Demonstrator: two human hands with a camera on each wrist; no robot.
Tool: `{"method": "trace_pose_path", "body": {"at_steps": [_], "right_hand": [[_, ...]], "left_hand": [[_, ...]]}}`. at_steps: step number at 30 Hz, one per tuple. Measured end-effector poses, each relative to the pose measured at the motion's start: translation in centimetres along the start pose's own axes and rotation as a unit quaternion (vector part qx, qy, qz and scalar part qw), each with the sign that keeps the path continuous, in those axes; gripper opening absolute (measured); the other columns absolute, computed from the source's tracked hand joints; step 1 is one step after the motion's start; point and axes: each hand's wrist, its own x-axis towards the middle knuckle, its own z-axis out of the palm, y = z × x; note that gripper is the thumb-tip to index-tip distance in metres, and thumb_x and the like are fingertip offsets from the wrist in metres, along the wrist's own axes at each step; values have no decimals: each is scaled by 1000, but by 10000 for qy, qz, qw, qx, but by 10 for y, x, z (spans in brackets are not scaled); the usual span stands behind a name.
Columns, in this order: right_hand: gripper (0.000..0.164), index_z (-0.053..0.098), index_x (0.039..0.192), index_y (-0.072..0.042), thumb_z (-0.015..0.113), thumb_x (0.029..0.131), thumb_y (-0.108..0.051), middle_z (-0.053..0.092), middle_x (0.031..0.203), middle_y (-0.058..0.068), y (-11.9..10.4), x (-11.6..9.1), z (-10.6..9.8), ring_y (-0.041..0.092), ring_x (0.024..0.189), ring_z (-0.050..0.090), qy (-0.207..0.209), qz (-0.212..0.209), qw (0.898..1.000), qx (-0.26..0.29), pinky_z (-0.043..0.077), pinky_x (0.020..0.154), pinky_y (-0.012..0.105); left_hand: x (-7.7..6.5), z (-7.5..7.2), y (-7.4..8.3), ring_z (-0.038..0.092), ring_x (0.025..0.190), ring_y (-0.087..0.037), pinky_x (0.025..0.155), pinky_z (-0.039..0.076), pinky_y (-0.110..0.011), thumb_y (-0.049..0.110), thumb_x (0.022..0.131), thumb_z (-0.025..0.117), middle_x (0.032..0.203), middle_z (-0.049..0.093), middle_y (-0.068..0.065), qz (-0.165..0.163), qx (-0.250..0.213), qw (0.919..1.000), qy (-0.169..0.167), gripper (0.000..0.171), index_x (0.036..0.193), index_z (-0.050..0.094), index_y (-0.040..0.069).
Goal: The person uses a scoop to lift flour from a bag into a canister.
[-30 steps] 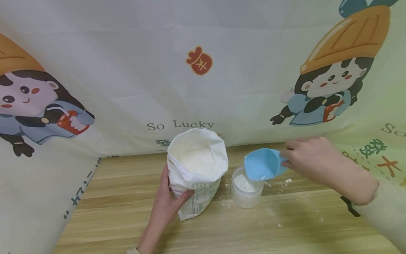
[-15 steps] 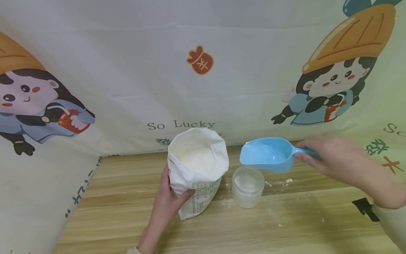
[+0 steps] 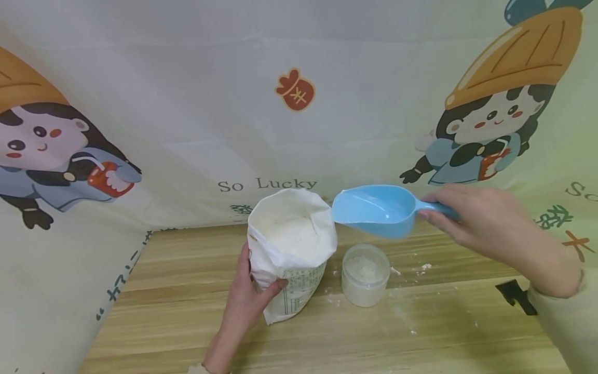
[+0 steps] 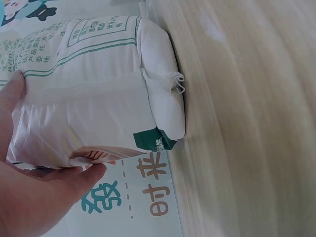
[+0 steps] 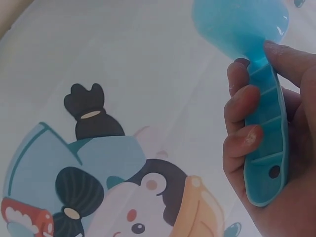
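Observation:
An opened white bag of flour-like powder stands on the wooden table, its mouth facing up. My left hand grips its lower left side, thumb across the front; in the left wrist view the fingers curl under the printed bag. A blue scoop is in my right hand, its fingers wrapped round the handle. The scoop's lip is at the bag's right rim in the head view; whether they touch I cannot tell. Only traces of powder show in its bowl. Below it stands a clear round jar holding white powder.
Powder crumbs lie scattered on the table around the jar. A printed cloth hangs behind and along both sides. A black mark lies near the right sleeve.
My right hand has turned the scoop from tipped over the jar to nearly level, then raised it and moved it left to the bag's rim. My left hand and the bag have stayed put.

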Motion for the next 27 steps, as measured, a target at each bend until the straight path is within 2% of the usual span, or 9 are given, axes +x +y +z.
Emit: {"method": "trace_pose_path", "body": {"at_steps": [7,13,16,20,24,27], "right_hand": [[22,75,105,-15,83,88,-27,63,80,-8,-10,18,3,6,62,49,92,-246,9996,68,38,50,27],[21,76,106,-16,78,93,-31,60,79,-10,-29,37,6,8,63,52,-571,-190,9981,122,39,49,29],[20,78,107,-16,76,95,-31,58,77,-9,-41,46,9,9,60,52,-731,-264,9969,89,38,46,29],[13,75,94,-18,78,94,-30,53,71,-7,-56,58,11,12,57,48,-819,-320,9961,-99,35,45,29],[21,65,82,-21,79,93,-32,48,69,-7,-66,68,12,13,55,46,-1017,-321,9939,-286,35,46,30],[24,64,80,-21,78,94,-34,49,69,-7,-73,74,13,14,56,46,-1191,-310,9915,-427,37,47,31]], "left_hand": [[0,0,0,53,132,-39,105,47,-58,16,79,91,154,46,-17,65,-30,10000,24,116,166,15,24],[0,-1,0,54,131,-38,105,47,-57,17,80,90,154,46,-16,-23,-71,10000,-25,116,167,14,25],[0,-1,0,54,131,-38,105,47,-57,17,80,90,154,46,-16,-73,-88,9999,-30,116,167,13,25],[0,-1,0,53,132,-39,106,46,-58,16,80,91,155,45,-16,-42,-111,9999,-23,117,167,13,26],[0,0,-1,52,133,-39,107,45,-58,17,80,91,155,46,-16,13,-141,9999,-31,117,167,13,26],[0,0,-1,53,132,-38,106,46,-58,17,79,91,154,47,-16,46,-127,9999,-19,116,166,15,25]]}}
